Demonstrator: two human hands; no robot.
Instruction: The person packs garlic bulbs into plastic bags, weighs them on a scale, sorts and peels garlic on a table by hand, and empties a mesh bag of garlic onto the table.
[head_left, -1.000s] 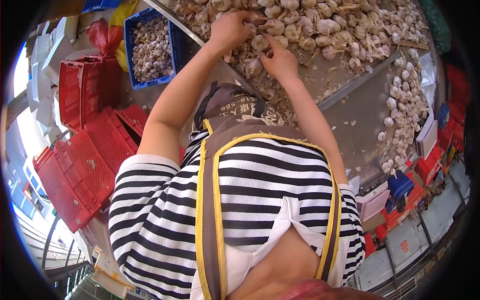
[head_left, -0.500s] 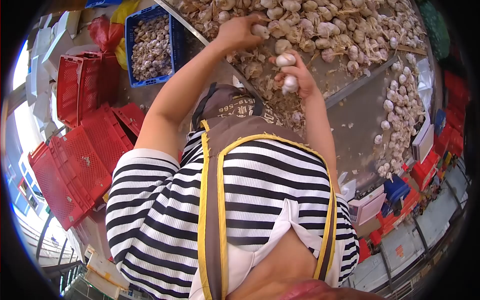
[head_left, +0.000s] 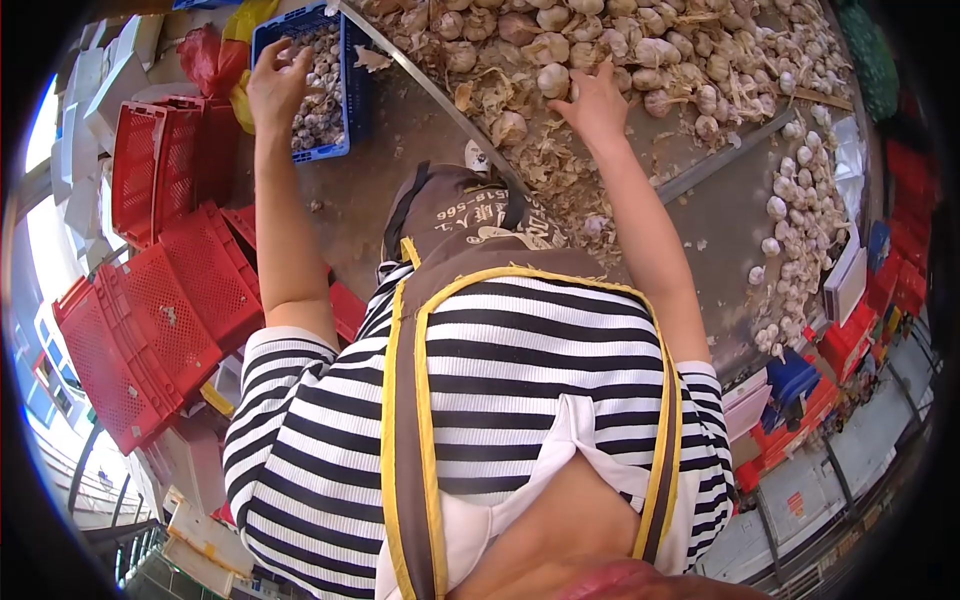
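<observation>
My left hand (head_left: 279, 88) is over the left side of a blue crate (head_left: 320, 154) holding small garlic bulbs (head_left: 322, 108); its fingers are apart and nothing shows in them. On the metal table (head_left: 700, 240), my right hand (head_left: 598, 108) reaches to the near edge of a large garlic pile (head_left: 650, 50). Its fingers are spread, with the thumb near a round garlic bulb (head_left: 553, 80). Loose dry skins (head_left: 550, 165) lie just left of that wrist.
Red plastic crates (head_left: 150, 330) are stacked at the left, near red and yellow bags (head_left: 212, 62). A metal strip (head_left: 725, 155) crosses the table. Cleaner white bulbs (head_left: 790, 250) lie beyond it at the right. A metal rim (head_left: 430, 90) edges the table.
My left hand has swung left from the pile to the blue crate. My right hand, which held two white bulbs half a second ago, has moved up to the pile and opened without them.
</observation>
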